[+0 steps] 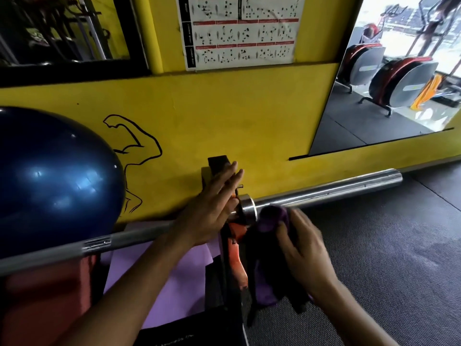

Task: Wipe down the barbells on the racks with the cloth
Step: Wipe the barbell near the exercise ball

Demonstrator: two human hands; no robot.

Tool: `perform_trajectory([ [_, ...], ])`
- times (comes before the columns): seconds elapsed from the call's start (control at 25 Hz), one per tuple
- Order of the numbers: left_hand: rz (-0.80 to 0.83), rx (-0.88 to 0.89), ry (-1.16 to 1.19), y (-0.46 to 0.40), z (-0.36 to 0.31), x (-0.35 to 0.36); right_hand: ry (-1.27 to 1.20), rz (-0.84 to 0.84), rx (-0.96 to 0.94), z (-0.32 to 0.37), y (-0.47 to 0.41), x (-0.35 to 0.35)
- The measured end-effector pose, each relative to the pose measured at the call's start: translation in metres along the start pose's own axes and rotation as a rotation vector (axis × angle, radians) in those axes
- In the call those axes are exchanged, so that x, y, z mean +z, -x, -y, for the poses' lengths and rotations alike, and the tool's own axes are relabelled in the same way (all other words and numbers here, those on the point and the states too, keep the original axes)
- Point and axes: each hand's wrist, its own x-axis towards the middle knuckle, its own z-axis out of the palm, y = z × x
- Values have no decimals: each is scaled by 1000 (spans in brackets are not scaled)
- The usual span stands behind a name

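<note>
A steel barbell [326, 189] lies across a black and orange rack [234, 248] against the yellow wall, its sleeve pointing right. My left hand [212, 208] rests with straight fingers on the rack's top, beside the bar's collar [248, 208]. My right hand [303, 248] grips a purple cloth [270, 218] and presses it on the sleeve just right of the collar. The rest of the cloth hangs down below the bar. The bar's thin shaft runs left under my left forearm.
A big blue exercise ball [55, 176] sits at the left, over the bar's shaft. A purple mat [174, 278] lies under the rack. A wall mirror [394, 71] at the right reflects gym machines. Dark rubber flooring [386, 245] spreads to the right.
</note>
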Motion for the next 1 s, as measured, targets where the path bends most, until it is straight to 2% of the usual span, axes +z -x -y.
perform_trajectory([
  [0.12,65,38,-227,33,33,-18,288,-11,-51,19,-29,9],
  [0.16,105,75,-336,41,44,-21,421,50,-99,20,-42,20],
  [0.24,136,93,-386,53,54,-20,683,198,-144,14,-61,45],
  [0.36,138,143,-441,61,50,-18,771,227,-148,0,-65,57],
  [0.56,80,160,-501,62,42,-23,344,59,-303,-18,-24,39],
  [0.84,113,118,-437,62,45,-17,311,93,-338,-38,10,33],
  [0.92,113,116,-456,64,42,-18,181,73,-146,-42,23,37],
  [0.96,101,123,-469,64,42,-18,-43,45,96,-43,27,39],
  [1.0,97,128,-474,64,41,-18,-397,-13,393,-44,28,41],
])
